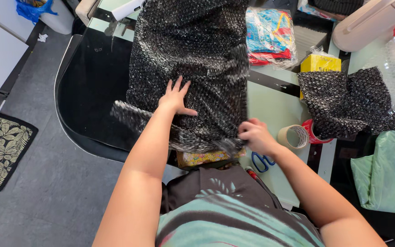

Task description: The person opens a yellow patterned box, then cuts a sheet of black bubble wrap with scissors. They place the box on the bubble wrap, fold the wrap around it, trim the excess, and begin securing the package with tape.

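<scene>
A big sheet of black bubble wrap [193, 68] lies on the tabletop [270, 110], in front of the person. Its long side runs straight away from the person, from the near edge up to the far end.

The left hand [175, 98] lies flat on top of the wrap, near the middle. Its fingers [173, 85] are spread wide and point away along the sheet. It presses down and holds nothing.

The right hand [256, 136] is at the near right corner of the wrap. Its fingers are pinched shut on the edge there. This hand is closer to the person than the left one.

Under the near edge, a yellow flowery packet [204, 158] peeks out. Blue scissors [262, 162] and two tape rolls [300, 136] lie just beside the right hand. A smaller piece of black bubble wrap [348, 103] sits well apart, off to the right.
</scene>
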